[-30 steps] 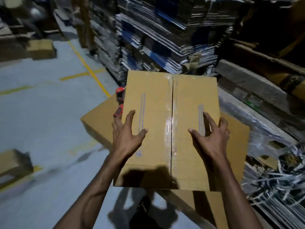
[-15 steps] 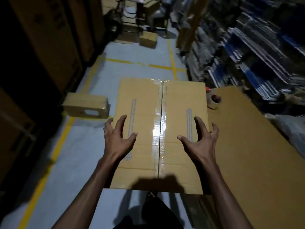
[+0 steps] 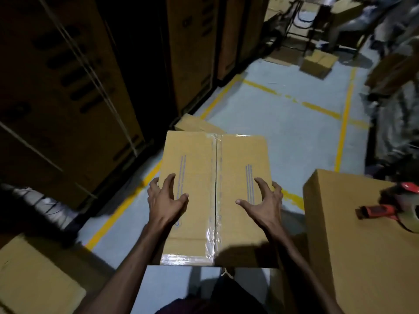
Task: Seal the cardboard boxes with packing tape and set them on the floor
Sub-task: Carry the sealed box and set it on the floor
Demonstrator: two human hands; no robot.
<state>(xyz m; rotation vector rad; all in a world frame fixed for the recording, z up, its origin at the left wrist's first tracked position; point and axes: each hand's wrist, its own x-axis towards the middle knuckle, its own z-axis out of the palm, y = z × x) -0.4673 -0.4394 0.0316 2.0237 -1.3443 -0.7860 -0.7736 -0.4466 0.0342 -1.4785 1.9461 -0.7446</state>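
Grey floor [image 3: 283, 132], taped box [image 3: 238, 189] lengthwise away

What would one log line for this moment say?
phase: carrying | sealed box: taped along seam, held above floor | left hand: grips left edge | right hand: grips right edge | tape dispenser: on big box

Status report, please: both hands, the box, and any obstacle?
Left hand and right hand grip taped box, held above floor. Seam taped. Another box lies on floor just beyond.
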